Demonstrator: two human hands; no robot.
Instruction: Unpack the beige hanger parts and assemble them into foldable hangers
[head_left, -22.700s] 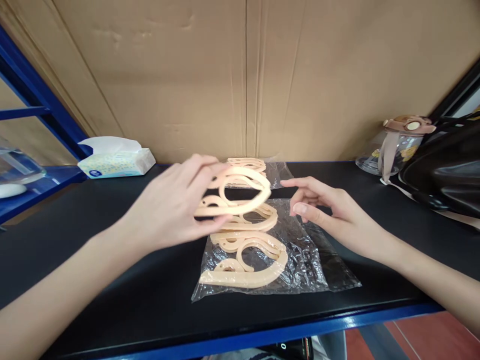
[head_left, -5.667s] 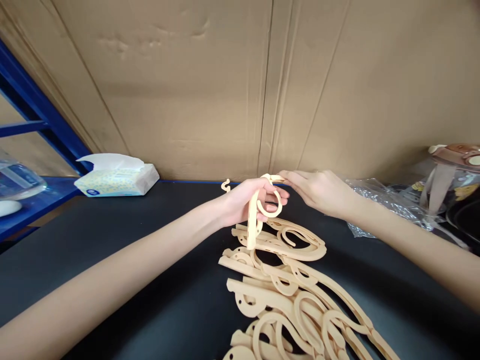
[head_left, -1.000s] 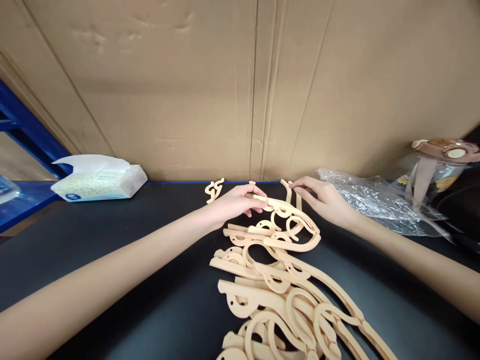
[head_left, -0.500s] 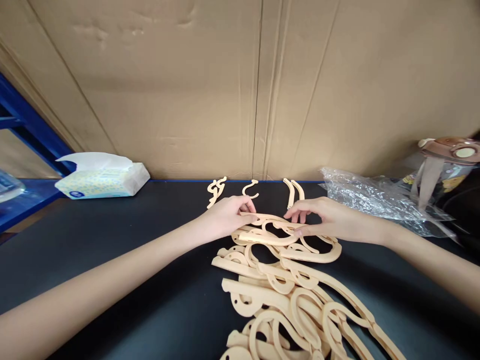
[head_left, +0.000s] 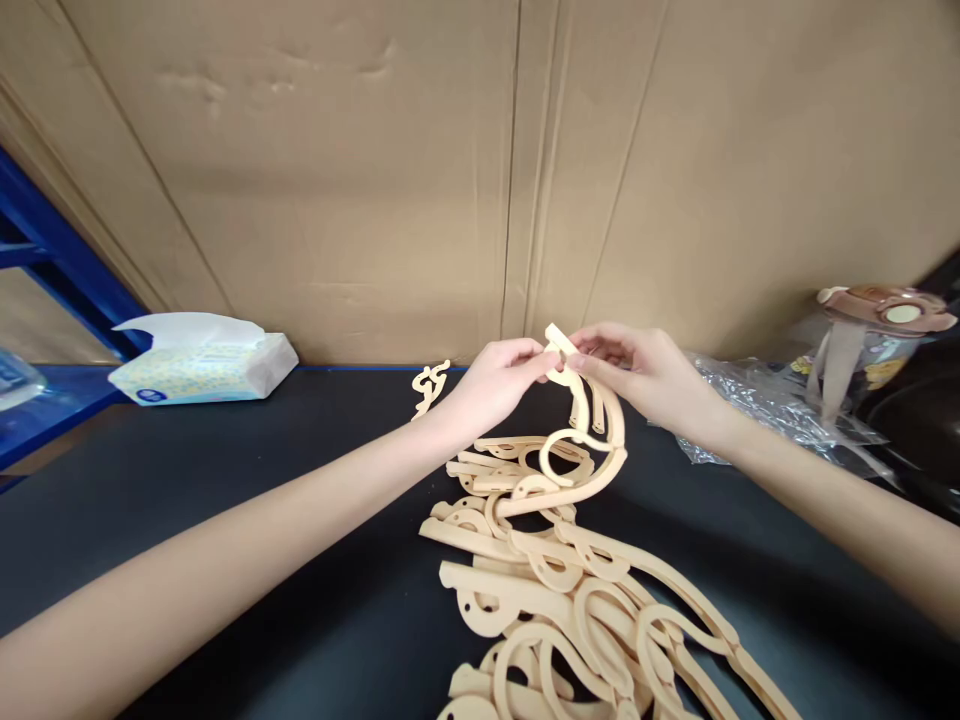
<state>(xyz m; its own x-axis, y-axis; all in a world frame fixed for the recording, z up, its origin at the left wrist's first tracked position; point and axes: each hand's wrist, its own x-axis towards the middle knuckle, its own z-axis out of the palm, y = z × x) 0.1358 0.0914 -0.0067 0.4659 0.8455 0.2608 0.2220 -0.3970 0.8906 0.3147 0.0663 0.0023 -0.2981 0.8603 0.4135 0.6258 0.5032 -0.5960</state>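
Observation:
Both hands hold one beige plastic hanger piece (head_left: 592, 455) lifted off the black tabletop (head_left: 225, 520). My left hand (head_left: 495, 380) pinches its upper end from the left, and my right hand (head_left: 645, 375) pinches the same end from the right. The piece curves down from my fingers, with a small hook loop inside the curve. Under it, a pile of several similar beige hanger pieces (head_left: 570, 600) stretches toward the near edge. A small detached beige bit (head_left: 428, 385) lies at the back, left of my left hand.
A tissue pack (head_left: 202, 355) sits at the back left beside a blue shelf frame (head_left: 52, 250). Crumpled clear plastic bags (head_left: 772, 410) lie at the back right, next to a bottle with a brown lid (head_left: 870, 340). A cardboard wall (head_left: 480, 170) closes the back.
Half a second ago both hands rested on the top piece of the pile. They have since lifted that piece up and back, pinching its upper end.

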